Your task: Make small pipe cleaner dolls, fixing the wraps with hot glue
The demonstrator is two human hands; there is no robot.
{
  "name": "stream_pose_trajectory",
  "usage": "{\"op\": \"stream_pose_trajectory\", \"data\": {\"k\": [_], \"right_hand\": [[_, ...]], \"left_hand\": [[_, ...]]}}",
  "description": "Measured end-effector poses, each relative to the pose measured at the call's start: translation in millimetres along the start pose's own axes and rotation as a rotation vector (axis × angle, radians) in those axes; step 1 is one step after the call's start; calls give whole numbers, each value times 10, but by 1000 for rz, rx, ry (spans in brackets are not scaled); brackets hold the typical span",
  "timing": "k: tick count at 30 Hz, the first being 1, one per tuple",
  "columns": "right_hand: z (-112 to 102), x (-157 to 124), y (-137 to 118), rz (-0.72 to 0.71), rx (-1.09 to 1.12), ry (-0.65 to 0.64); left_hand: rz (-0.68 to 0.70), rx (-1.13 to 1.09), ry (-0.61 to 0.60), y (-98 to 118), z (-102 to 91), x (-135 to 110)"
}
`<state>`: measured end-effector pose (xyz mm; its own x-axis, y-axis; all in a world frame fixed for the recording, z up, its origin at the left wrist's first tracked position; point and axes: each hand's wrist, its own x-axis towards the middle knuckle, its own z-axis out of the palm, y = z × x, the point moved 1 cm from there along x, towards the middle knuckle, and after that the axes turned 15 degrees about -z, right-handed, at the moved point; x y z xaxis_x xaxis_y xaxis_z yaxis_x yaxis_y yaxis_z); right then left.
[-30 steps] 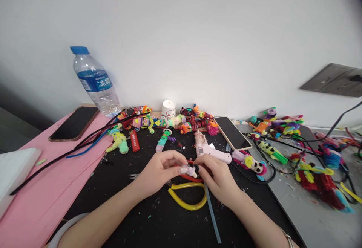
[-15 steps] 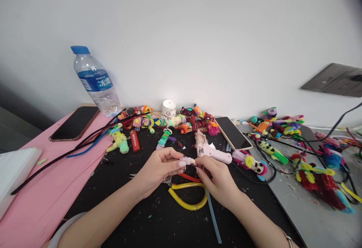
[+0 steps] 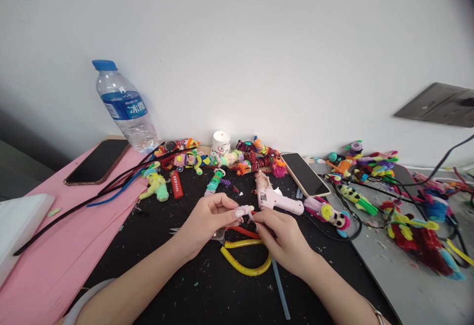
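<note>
My left hand (image 3: 207,221) pinches a small lilac pipe-cleaner piece (image 3: 245,211) over the black mat (image 3: 177,275). My right hand (image 3: 283,238) is closed on the free end of the same piece, fingertips meeting the left hand's. Just below the hands lie a bent yellow pipe cleaner (image 3: 246,261) and a red one (image 3: 246,231). A pink glue gun (image 3: 276,199) lies right behind my right hand. A clear glue stick (image 3: 279,285) runs toward the near edge.
A water bottle (image 3: 124,107) and a phone (image 3: 97,163) stand on pink paper (image 3: 55,261) at left. Another phone (image 3: 304,173), a white tape roll (image 3: 221,142) and several pipe-cleaner figures (image 3: 252,159) line the wall. More figures and black cables (image 3: 370,186) cover the grey surface at right.
My right hand has slid slightly down and toward me, drawing the end of the lilac piece. The left hand rose a little and now holds steady.
</note>
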<state>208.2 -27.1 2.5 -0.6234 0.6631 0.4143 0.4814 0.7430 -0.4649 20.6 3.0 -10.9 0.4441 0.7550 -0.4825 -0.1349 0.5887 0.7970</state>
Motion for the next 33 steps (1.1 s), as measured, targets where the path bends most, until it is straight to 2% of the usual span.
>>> {"op": "stream_pose_trajectory", "data": {"k": [10, 33], "right_hand": [[-10, 17, -29, -39, 22, 21], [-19, 25, -39, -35, 32, 58]], "left_hand": [[160, 188, 90, 58, 41, -9], [460, 628, 135, 38, 69, -78]]}}
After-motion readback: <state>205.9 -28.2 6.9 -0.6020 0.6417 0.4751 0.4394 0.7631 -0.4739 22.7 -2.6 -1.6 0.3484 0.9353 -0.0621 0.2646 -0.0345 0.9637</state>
